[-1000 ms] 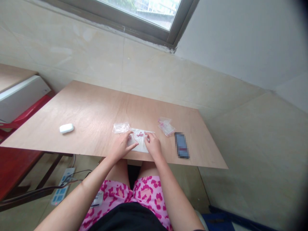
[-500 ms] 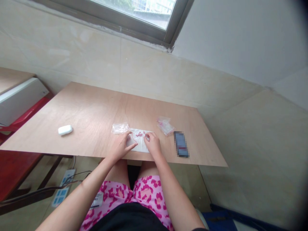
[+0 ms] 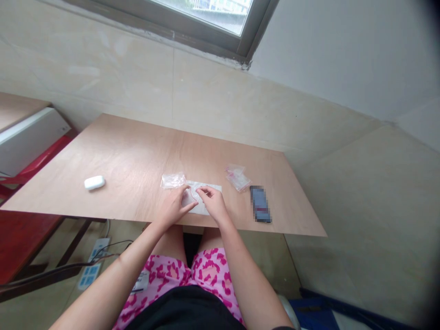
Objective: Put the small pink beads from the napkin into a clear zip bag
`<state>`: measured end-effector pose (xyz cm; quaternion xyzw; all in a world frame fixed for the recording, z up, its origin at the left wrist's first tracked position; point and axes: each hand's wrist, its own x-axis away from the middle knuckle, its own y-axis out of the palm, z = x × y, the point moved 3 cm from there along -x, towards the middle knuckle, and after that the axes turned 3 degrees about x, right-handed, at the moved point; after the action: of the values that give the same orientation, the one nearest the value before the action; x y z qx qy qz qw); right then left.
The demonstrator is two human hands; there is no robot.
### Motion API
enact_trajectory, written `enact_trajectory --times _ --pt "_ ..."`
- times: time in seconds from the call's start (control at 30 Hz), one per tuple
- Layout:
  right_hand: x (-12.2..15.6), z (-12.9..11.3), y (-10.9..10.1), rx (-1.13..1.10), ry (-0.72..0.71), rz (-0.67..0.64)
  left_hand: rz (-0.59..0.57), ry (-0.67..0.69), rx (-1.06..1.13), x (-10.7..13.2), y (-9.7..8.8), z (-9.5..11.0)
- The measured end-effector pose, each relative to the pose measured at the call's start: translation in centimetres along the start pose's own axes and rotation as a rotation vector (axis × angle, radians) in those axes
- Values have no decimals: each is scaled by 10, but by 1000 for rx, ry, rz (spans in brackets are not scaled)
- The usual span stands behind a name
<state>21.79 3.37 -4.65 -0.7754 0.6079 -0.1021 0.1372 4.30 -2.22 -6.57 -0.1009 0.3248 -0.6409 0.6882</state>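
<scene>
My left hand [image 3: 173, 204] lies on the left part of a small white sheet [image 3: 202, 209], thumb and forefinger spread wide apart. A thin reddish string [image 3: 193, 194] curves between those two fingertips; whether they grip it cannot be told. Over the middle of the sheet my right hand [image 3: 213, 200] is closed in a pinch, its fingertips close to the string. Whatever it pinches is too small to make out. The pink-red beads on the sheet are mostly hidden behind the right hand.
A clear plastic bag [image 3: 173, 180] lies behind my left hand. More small clear bags [image 3: 238, 178] and a phone [image 3: 260, 204] are to the right. A white rounded case [image 3: 94, 183] sits on the left of the wooden table [image 3: 137, 156]. A wall runs along the back.
My right hand has moved left, from the right side of the sheet to its middle, near the string, and now covers the beads. My left hand keeps its pose.
</scene>
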Motion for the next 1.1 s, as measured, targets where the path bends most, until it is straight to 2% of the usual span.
enact_trajectory --times 0.1,0.17,0.3,0.4,0.67,0.8,0.97,1.1 --pt "-2 7 -12 185 -24 139 1 1 -14 0 0 0" --pt "-2 14 -16 353 -67 185 3 0 -20 0 0 0" --pt "2 25 -14 540 -155 132 2 -9 -14 0 1 -1" --pt "7 29 -11 557 -190 77 -8 -15 -14 0 2 -3" --pt "9 32 -14 570 -187 105 -4 -13 -14 0 1 0" --pt "11 25 -11 589 -188 75 2 -11 -10 -1 1 0" --pt "14 10 -2 583 -257 -7 1 2 -12 -1 2 -1" --pt "14 9 1 582 -236 -27 6 -1 -18 -1 1 0"
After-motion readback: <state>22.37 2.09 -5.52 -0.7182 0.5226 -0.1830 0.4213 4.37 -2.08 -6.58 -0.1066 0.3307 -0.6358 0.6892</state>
